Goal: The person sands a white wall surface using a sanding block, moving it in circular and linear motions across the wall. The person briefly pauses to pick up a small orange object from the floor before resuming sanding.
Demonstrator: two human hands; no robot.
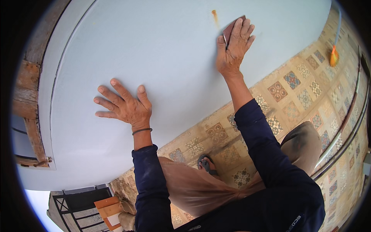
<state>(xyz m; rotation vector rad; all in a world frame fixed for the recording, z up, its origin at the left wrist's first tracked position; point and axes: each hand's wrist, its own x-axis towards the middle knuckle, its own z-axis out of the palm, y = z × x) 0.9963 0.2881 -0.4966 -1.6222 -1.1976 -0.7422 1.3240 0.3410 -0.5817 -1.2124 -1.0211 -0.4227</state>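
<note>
My right hand (235, 47) presses a folded sheet of reddish-brown sandpaper (229, 30) against a pale blue painted wall (179, 58). The thumb lies along the near edge of the sheet, and part of it is hidden under the fingers. Just left of the sandpaper, an orange-brown stain (214, 16) marks the wall. Lower and to the left, my left hand (127, 104) rests on the wall with its fingers spread, holding nothing. A dark band circles that wrist.
Patterned tiles cover the floor (285, 116) below the wall. A weathered wooden window frame (26, 87) borders the wall at left. An orange broom (334, 56) is at the upper right, and long pipes (345, 127) run along the floor. A black metal gate (81, 203) appears lower left.
</note>
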